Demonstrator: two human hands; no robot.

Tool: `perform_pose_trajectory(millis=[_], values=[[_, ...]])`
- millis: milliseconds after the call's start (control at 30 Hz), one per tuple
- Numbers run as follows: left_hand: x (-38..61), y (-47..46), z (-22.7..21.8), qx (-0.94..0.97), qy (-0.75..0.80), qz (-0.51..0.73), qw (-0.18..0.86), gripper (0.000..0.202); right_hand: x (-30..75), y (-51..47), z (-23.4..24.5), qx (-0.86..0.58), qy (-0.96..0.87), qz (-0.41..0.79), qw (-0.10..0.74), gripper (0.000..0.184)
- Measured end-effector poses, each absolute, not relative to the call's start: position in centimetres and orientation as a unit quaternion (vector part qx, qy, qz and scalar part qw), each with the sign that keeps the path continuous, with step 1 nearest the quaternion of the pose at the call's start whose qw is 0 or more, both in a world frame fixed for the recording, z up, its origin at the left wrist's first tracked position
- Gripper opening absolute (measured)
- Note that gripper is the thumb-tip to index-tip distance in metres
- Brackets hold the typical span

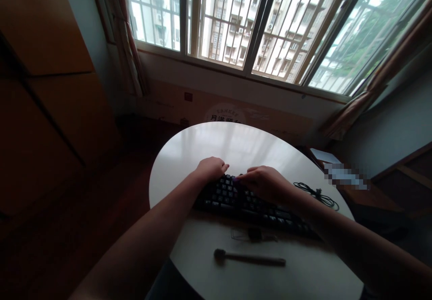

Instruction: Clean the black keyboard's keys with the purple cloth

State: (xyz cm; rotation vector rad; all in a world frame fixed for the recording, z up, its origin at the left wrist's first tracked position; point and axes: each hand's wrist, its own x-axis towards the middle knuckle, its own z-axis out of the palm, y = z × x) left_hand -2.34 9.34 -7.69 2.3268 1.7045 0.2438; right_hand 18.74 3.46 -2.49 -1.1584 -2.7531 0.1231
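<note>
A black keyboard (221, 196) lies on the round white table, its keys facing up. My left hand (212, 168) is at its far left edge, with the fingers curled over that edge. Over the upper keys, my right hand (265, 182) is closed with its fingers pointing left. A small purplish spot (236, 179) shows at its fingertips, too small and dark to name. My right hand and forearm hide much of the keyboard's right side. Nearer to me lies a brush (251, 258) with a round dark head, and a small wire-handled tool with a dark block (254, 234).
A coiled black cable (317, 194) sits on the right of the white table (229, 138). Beyond the table are a wall and a barred window (226, 25). A wooden cabinet (50, 111) stands on the left. Papers (324, 156) lie on a lower surface at right.
</note>
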Motion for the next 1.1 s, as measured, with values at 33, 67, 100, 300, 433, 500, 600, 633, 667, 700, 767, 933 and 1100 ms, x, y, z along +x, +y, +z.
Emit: perform_pose_trajectory(millis=[33,67,100,300,433,500,600,633,667,700,767,933,1100], values=[[-2.3,9.2,-7.6,0.801,0.581,0.083,0.119,0.048,18.5,3.9,-2.9,-0.398,-0.913,0.023,0.085,0.026],[-2.3,9.1,-7.6,0.804,0.578,0.082,0.116,0.048,18.2,4.3,-3.3,-0.403,-0.911,0.009,0.087,0.027],[-2.2,9.1,-7.6,0.806,0.575,0.082,0.112,0.048,17.9,4.6,-3.8,-0.404,-0.911,0.001,0.083,0.027],[-2.1,9.3,-8.1,0.807,0.577,0.073,0.106,0.045,17.4,3.8,-5.3,-0.375,-0.927,0.009,0.023,0.028],[-1.9,9.5,-8.2,0.8,0.586,0.064,0.111,0.047,18.5,1.5,-4.9,-0.341,-0.939,0.031,0.008,0.033],[-1.9,9.5,-8.2,0.798,0.589,0.06,0.113,0.048,19.2,0.4,-4.7,-0.321,-0.946,0.044,0.007,0.033],[-1.8,9.4,-8.0,0.797,0.591,0.057,0.113,0.048,19.9,-0.6,-4.5,-0.306,-0.95,0.064,0.003,0.027],[-1.8,9.4,-8.0,0.796,0.592,0.057,0.113,0.048,20.0,-0.6,-4.3,-0.305,-0.95,0.07,0.004,0.025],[-1.8,9.3,-7.9,0.796,0.592,0.057,0.113,0.048,20.1,-0.5,-4.2,-0.308,-0.948,0.075,0.006,0.024],[-1.9,9.3,-7.8,0.795,0.593,0.057,0.114,0.048,20.2,-0.3,-4.0,-0.314,-0.946,0.08,0.009,0.024],[-1.9,9.2,-7.6,0.794,0.593,0.057,0.117,0.048,20.3,0.4,-3.4,-0.341,-0.936,0.081,0.021,0.025],[-1.9,9.2,-7.5,0.794,0.594,0.057,0.118,0.046,20.1,3.3,-2.6,-0.414,-0.907,0.019,0.073,0.026],[-2.0,9.5,-7.9,0.795,0.592,0.059,0.116,0.045,18.7,4.8,-4.0,-0.413,-0.909,-0.006,0.057,0.025]])
